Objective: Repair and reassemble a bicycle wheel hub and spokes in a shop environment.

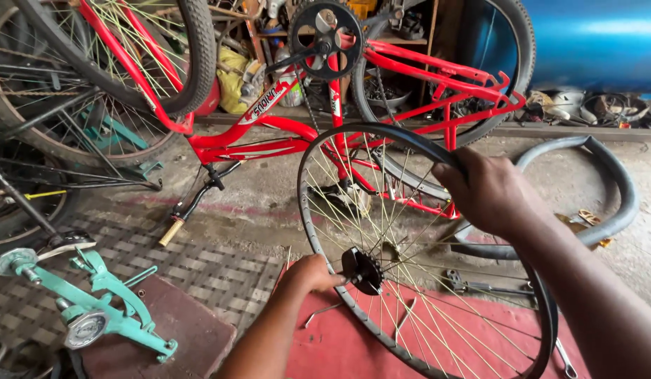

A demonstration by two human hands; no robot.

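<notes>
The wheel (410,260) stood upright on a red mat (353,344), right hand (490,193) closed over its top rim, left hand (311,275) gripping the axle by the sprocket (362,270); judged light, stiff, spokes bendable, best held at rim and hub.

Left hand (308,274) fingers curled; right hand (488,193) clenched higher

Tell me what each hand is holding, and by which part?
Both hold the bicycle wheel. The right hand grips the rim at its top; the left hand holds it near the hub sprocket.
</notes>
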